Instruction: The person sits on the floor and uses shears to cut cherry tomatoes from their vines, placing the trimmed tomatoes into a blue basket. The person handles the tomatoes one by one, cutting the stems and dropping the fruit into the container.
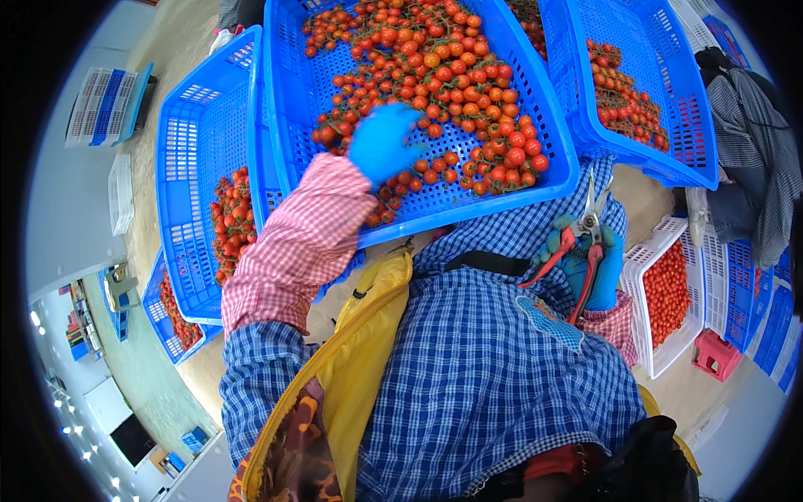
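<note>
My left hand [383, 142], in a blue glove, reaches over a blue perforated crate [545, 121] of vine cherry tomatoes [452, 75]. It is slightly blurred, with curved fingers apart and nothing visible in them. Below its wrist runs a pink checked sleeve. At my lap, my right hand [604, 276], also gloved, is closed on red-handled shears [590, 224], whose metal blades point up toward the crate and stand a little apart.
Blue crates with tomatoes stand at left [180, 125] and upper right [661, 50]. A white crate [651, 360] of small tomatoes sits low at right, beside a red stool [715, 356]. Another person [757, 159] in grey checked clothing is at the right edge. Stacked crates [104, 105] stand far left.
</note>
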### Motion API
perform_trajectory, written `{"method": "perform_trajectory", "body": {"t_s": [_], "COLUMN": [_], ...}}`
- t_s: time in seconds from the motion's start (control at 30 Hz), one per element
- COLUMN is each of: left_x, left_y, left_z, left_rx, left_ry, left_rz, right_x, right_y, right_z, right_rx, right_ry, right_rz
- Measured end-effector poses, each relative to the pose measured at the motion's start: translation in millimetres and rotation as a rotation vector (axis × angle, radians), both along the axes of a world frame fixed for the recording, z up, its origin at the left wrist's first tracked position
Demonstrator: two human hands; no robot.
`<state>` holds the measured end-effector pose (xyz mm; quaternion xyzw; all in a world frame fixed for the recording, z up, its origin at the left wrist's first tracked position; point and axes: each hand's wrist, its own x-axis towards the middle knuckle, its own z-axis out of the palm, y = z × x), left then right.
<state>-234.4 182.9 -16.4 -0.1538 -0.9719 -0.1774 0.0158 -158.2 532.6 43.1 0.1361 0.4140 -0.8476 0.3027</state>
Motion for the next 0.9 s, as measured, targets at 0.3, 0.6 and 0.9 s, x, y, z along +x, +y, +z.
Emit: {"method": "perform_trajectory", "body": {"t_s": [0.3,0.6,0.9], "left_x": [-24.5,-29.5,-45.0], "left_y": [103.5,84.3,94.3], "left_z": [-33.5,-28.4,3.2], "left_rx": [0.499,0.126,0.938], "left_ry": [-0.629,0.184,-0.578], "left_rz": [-0.182,-0.494,-0.042], "right_x": [3.6,-2.0,0.2], "right_y": [8.8,10.9,15.2], "right_z": [-1.1,-5.6,-4.8], "right_rx": [0.024,0.021,0.004], "right_ry": [0.011,0.006,0.02], "right_rz": [-0.069,-0.021,-0.065]}}
